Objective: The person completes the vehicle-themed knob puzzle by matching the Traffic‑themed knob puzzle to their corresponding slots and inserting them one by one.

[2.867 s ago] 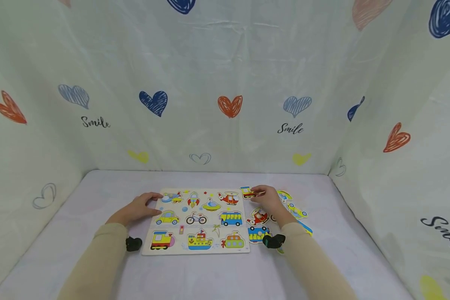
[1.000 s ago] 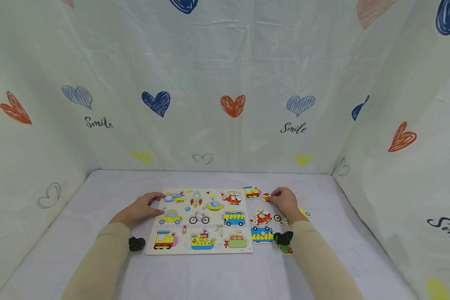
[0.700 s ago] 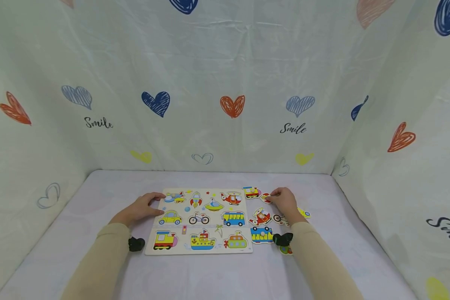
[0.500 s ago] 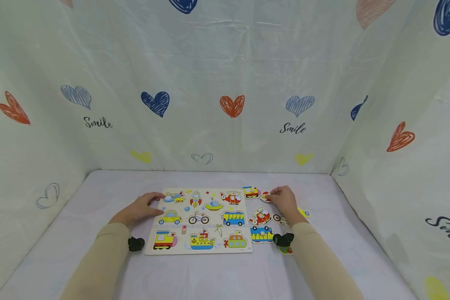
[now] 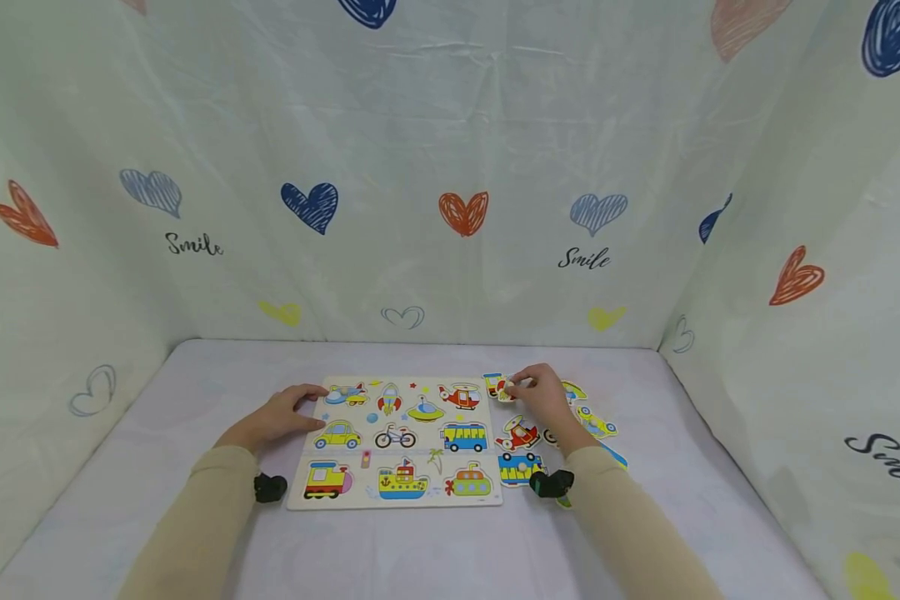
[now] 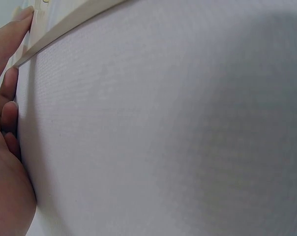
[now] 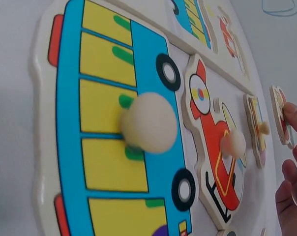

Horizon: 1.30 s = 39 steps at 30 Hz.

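Fingers and thumb of the right hand [image 5: 544, 398] pinch a small piece [image 5: 505, 391], its print too obscured to identify; it is held close by the train piece [image 5: 490, 386], beside the board's [image 5: 424, 452] far right corner; left hand [image 5: 277, 417], fingers loosely spread, touches the board's left edge; helicopter piece [image 5: 519, 433] and bus piece [image 5: 513, 469] lie right of the board.

Head view: train piece [image 5: 491, 386], 5 o'clock, is partly hidden. Left wrist view: left hand [image 6: 3, 162] is cut off, 9 o'clock.
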Each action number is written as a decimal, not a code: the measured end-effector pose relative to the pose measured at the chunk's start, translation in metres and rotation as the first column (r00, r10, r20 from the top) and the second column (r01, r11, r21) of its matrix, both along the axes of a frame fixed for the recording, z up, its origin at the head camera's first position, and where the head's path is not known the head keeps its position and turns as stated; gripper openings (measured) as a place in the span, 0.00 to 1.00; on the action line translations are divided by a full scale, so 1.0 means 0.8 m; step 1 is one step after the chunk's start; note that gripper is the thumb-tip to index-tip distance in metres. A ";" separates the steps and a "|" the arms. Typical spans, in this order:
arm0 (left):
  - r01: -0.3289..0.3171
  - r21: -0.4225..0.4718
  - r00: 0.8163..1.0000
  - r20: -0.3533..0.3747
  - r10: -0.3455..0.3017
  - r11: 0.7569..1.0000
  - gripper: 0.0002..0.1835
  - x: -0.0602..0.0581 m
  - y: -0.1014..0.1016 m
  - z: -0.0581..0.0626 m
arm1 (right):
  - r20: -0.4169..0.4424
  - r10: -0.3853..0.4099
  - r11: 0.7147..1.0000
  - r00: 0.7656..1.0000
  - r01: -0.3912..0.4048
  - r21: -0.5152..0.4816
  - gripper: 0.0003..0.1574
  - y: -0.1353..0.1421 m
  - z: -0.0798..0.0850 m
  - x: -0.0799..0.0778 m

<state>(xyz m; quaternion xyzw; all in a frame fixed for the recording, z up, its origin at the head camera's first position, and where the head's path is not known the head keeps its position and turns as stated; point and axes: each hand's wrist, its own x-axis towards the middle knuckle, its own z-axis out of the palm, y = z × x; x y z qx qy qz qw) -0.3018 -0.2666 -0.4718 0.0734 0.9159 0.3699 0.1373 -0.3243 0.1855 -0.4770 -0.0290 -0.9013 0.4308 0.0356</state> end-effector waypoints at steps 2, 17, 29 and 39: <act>-0.004 0.000 1.000 0.007 0.004 1.000 0.34 0.000 -0.001 0.000 | 0.011 0.005 1.000 1.000 -0.005 -0.005 0.09 -0.011 0.004 0.003; -0.027 -0.015 0.999 0.018 0.027 1.000 0.34 -0.001 0.002 -0.003 | 0.018 0.139 0.990 0.990 -0.139 -0.027 0.04 -0.077 0.014 0.014; -0.045 -0.016 0.999 0.013 0.046 0.999 0.36 -0.002 0.001 -0.004 | 0.002 0.265 0.963 0.964 -0.265 -0.049 0.04 -0.128 0.013 0.011; -0.036 0.001 0.999 0.011 0.036 0.999 0.36 -0.003 0.000 -0.005 | -0.018 0.289 0.956 0.957 -0.290 -0.045 0.03 -0.160 0.009 0.011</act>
